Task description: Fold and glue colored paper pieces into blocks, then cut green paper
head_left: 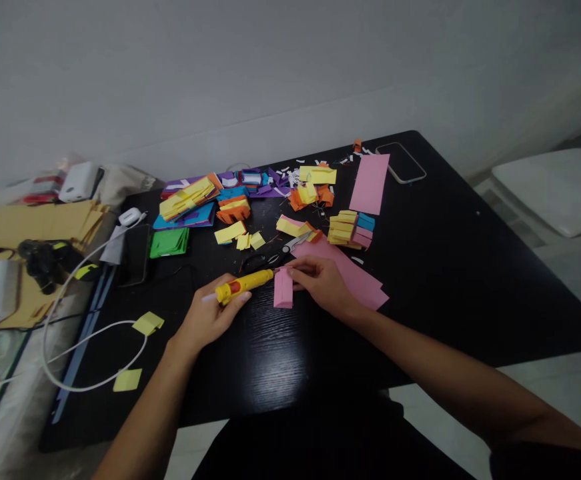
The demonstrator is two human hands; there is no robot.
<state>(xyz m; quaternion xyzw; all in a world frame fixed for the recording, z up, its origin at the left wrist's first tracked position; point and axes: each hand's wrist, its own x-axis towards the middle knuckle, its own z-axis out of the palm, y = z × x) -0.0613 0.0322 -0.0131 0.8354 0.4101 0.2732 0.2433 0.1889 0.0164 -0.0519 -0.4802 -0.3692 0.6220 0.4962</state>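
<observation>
My left hand [213,312] is wrapped round a yellow glue gun [243,285] that points to the right. Its nozzle is at the upper edge of a small folded piece of pink paper [283,291]. The fingers of my right hand [323,280] pinch that paper at its upper right side. Under and beyond the right hand lie larger pink sheets [363,280]. A pair of scissors [275,257] with dark handles rests just behind the glue gun, its blades angled up to the right.
Yellow folded strips [190,197], green papers [170,242] and a bundle of yellow, pink and blue pieces [350,229] lie farther back, among paper scraps. A phone [401,163] is at the back right. A white cable [87,389] loops at left. A white stool [550,190] stands right.
</observation>
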